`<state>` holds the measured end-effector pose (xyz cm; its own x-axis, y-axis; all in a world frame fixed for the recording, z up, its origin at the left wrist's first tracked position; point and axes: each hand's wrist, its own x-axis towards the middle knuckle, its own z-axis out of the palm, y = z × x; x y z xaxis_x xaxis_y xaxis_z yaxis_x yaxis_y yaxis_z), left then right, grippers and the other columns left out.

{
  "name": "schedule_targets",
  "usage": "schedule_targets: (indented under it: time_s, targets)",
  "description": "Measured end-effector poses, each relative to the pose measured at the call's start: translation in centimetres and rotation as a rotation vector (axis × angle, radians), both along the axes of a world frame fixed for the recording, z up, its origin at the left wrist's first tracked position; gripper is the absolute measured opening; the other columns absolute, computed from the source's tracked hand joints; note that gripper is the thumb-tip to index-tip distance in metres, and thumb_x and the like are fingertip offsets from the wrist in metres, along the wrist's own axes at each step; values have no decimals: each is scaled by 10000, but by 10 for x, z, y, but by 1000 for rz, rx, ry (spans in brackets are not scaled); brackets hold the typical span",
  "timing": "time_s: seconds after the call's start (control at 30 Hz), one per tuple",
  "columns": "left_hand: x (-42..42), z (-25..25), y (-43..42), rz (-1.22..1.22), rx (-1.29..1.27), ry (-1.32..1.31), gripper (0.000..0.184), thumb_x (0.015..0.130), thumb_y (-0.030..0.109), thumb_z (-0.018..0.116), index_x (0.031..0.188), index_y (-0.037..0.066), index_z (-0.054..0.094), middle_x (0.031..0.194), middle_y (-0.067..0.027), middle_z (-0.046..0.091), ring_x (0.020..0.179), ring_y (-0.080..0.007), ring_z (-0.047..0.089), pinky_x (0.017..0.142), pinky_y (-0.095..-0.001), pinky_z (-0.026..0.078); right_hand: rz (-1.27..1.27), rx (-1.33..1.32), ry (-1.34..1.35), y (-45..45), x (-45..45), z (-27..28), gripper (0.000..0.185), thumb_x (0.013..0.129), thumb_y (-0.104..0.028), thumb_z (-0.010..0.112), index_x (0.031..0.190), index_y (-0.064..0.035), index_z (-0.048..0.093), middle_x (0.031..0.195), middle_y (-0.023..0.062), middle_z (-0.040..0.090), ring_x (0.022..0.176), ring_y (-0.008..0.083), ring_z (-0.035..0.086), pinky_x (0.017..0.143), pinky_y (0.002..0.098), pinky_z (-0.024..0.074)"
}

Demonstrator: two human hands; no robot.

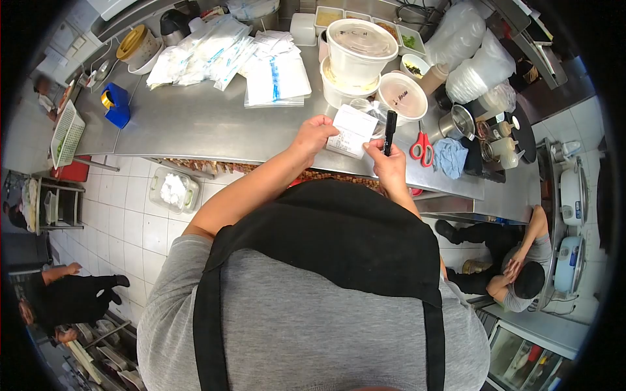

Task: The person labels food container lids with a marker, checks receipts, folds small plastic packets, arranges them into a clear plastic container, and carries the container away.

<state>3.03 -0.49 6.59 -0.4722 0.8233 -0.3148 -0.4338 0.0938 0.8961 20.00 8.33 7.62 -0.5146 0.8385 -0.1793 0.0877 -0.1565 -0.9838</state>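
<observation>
My left hand [314, 138] pinches the left edge of a white printed receipt [353, 130]. At the receipt's lower right corner, my right hand [389, 164] has its thumb against the paper and also grips a black marker [390, 130], which points upward. The receipt is held over the front of the steel counter [195, 127]. Just beyond it stand round lidded tubs with handwriting on top, a tall one [360, 49] and a lower one [402, 96]. Red-handled scissors [422, 148] lie to the right of my right hand, beside a crumpled blue cloth [450, 158].
Stacked plastic bags [202, 55] and a clear bag of paper slips [277, 78] lie at the back left. A blue tape dispenser [116, 105] stands farther left. Bottles and a metal pot [458, 122] crowd the right. One person [515, 260] sits right; another [72, 293] stands left.
</observation>
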Motion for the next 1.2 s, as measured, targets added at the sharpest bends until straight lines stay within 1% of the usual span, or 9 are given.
schedule_targets:
  time_s: [0.17,0.27,0.5,0.63,0.77,0.87,0.97,1.07,1.2]
  targets:
    - [-1,-2,2,30,6,86,79,795,51,491,770,82,559,650,40,508,541,-45,400,487,-212,285,2,-16,29,2,1,-2,162,736,-142,738,802,-38,633,698,-44,554,625,43,428,578,203,325]
    - [-2,7,-2,29,-37,82,171,824,99,457,793,40,614,713,-32,601,648,-88,509,606,-246,378,-17,-12,29,4,2,-5,153,742,-132,731,811,-38,633,709,-42,560,635,43,430,587,204,325]
    - [-4,11,-8,-36,-14,41,187,832,158,456,899,61,601,826,-20,631,724,-82,551,660,-223,377,-94,2,73,17,0,-13,138,792,-127,683,887,-32,654,740,-46,569,664,42,453,617,208,363]
    - [-4,14,-13,-77,-27,84,217,845,200,460,930,62,604,901,-44,652,792,-108,586,734,-235,387,-32,616,-122,42,1,-11,226,801,-109,623,1020,-64,658,817,31,597,684,111,515,633,256,414]
    - [-5,20,-22,-112,-5,63,220,841,226,483,921,62,606,908,-56,655,814,-140,598,749,-226,382,21,858,-186,53,-5,3,354,722,-122,676,1071,-86,633,861,120,584,744,270,574,686,329,456]
    - [-8,20,-25,-113,-30,103,194,819,206,538,915,46,592,909,-69,655,813,-164,604,766,-255,394,22,930,-230,57,-11,16,437,696,-146,699,1119,-97,604,878,127,578,788,286,592,713,356,468]
    - [-22,-19,-25,-65,-40,348,202,797,185,595,951,57,569,894,-68,659,778,-206,611,811,-296,399,188,1101,-470,59,-18,44,510,668,-177,725,1151,-96,584,933,136,580,843,301,605,733,390,481]
    - [-42,-34,-42,149,-186,1162,245,763,184,643,972,86,560,888,-80,618,848,-256,579,806,-380,434,302,1173,-694,71,-34,51,547,644,-177,733,1167,-123,582,968,141,575,875,312,603,747,408,489]
    - [-55,-43,-68,157,-297,1496,303,746,193,643,1024,119,547,1037,-70,554,1018,-288,492,904,-431,357,316,1209,-730,77,-44,36,477,637,-115,694,1104,-169,610,983,136,551,872,323,601,750,412,500]
